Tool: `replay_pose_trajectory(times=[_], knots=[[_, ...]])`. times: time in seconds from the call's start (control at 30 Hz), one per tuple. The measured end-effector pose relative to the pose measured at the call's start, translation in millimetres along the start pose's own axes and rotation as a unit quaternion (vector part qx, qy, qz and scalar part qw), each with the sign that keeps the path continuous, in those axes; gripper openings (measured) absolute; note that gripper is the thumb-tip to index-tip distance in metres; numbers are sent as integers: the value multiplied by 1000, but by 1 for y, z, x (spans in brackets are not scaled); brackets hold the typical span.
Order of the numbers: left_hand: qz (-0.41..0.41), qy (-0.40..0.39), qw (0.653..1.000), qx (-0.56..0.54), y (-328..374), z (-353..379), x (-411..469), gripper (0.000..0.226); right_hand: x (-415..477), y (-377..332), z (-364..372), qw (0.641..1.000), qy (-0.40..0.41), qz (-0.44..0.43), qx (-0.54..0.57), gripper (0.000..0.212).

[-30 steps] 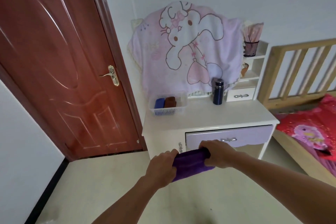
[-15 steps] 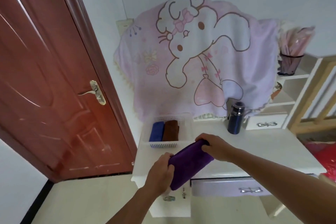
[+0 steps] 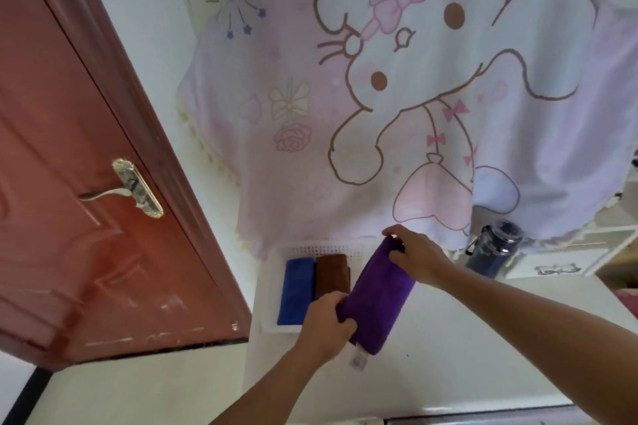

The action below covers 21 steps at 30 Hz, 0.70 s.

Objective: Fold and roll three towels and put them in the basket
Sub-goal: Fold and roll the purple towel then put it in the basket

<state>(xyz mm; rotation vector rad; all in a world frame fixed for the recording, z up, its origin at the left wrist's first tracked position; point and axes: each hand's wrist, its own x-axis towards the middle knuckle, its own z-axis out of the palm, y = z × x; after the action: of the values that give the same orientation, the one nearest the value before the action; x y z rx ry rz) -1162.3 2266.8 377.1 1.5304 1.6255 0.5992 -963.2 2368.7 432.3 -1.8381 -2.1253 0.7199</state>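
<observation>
both arms out front, left hand (image 3: 326, 321) curled round near end of purple towel (image 3: 378, 297), right hand (image 3: 416, 257) gripping far end

White dresser top (image 3: 483, 338), mesh basket (image 3: 327, 247) back left, dark bottle (image 3: 493, 250) right

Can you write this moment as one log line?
left hand, right hand: grip purple towel | purple towel: beside brown towel | basket: holds blue towel, brown towel

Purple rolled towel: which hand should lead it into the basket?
Probably right: the right hand grips the far end of the purple rolled towel over the white plastic basket; the left hand holds its near end.
</observation>
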Motion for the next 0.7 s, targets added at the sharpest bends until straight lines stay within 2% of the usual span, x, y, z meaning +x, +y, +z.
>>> replay_pose_trajectory(times=[0.27,0.53,0.7], knots=[[-97,13,994,-44,-14,27,69,34,113,5,39,988,-81,-63,-113,41],[-238,-11,970,-39,-31,69,105,29,172,31,103,948,-214,-129,-196,35],[-281,-7,960,-3,-30,82,122,28,173,36,126,936,-166,-181,-250,13]])
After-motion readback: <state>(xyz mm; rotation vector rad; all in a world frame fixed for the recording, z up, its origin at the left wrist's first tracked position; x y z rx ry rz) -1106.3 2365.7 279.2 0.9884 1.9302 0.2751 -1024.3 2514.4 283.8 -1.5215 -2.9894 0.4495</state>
